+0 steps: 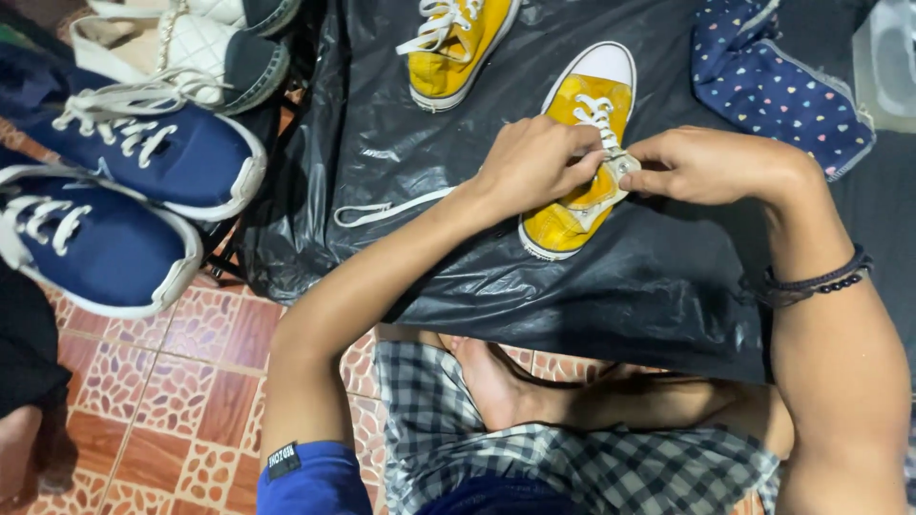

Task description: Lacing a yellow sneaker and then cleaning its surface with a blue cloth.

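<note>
On black plastic sheet point(611, 286) lies a yellow sneaker point(578, 162). Left hand point(534, 164) and right hand point(701, 164) both pinch its white lace point(603, 119), fingers closed, at the shoe's middle. Blue sneakers point(124, 181) sit nearby left.

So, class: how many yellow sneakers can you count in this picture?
2. One yellow sneaker lies on the black plastic sheet under both hands; the second yellow sneaker lies above it, cut off by the top edge. Others may be out of view.

yellow sneakers point(582, 153): 2 | blue sneakers point(153, 143): 2 | white quilted shoes point(181, 52): 2 | dotted navy slipper point(773, 86): 1 | black plastic sheet point(649, 286): 1 | loose white lace point(386, 210): 1
</note>
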